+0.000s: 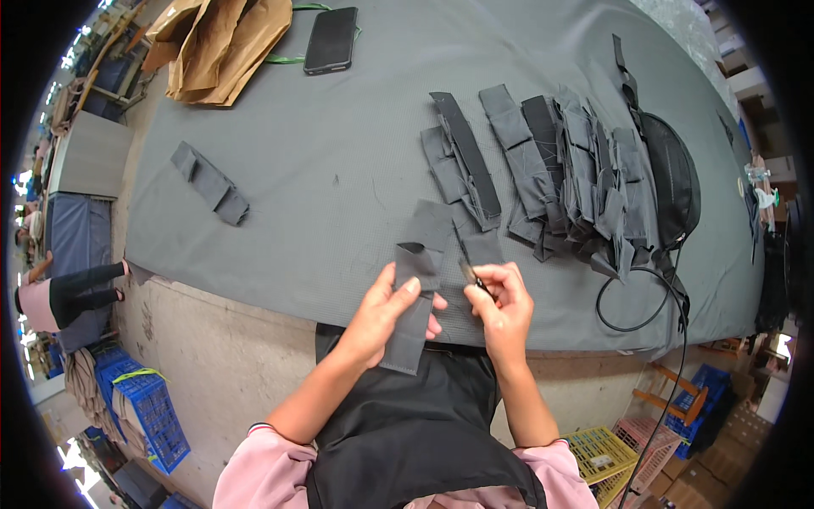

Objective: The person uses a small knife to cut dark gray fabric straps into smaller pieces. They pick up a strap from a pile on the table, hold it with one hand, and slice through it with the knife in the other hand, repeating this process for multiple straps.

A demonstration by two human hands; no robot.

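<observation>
My left hand (378, 316) is closed on a grey fabric strip (409, 332) with a folded, looped section, its thumb lying on top. The strip's lower end hangs past the table edge, over my black apron. Beside it, my right hand (502, 307) pinches a small dark tool (469, 273) with a slim pointed tip, which looks like thread snips; fingers cover most of it. Just beyond the hands another grey fabric piece (483, 246) lies on the table. Farther off rest a pair of grey strips (465, 161) and a dense pile of similar strips (585, 161).
A grey cloth covers the table (322, 246). One folded strip (210, 182) lies at left. A phone (331, 41) and a brown paper bag (222, 51) are at the far left. A black pouch (670, 178) and a looped black cable (604, 316) lie at right.
</observation>
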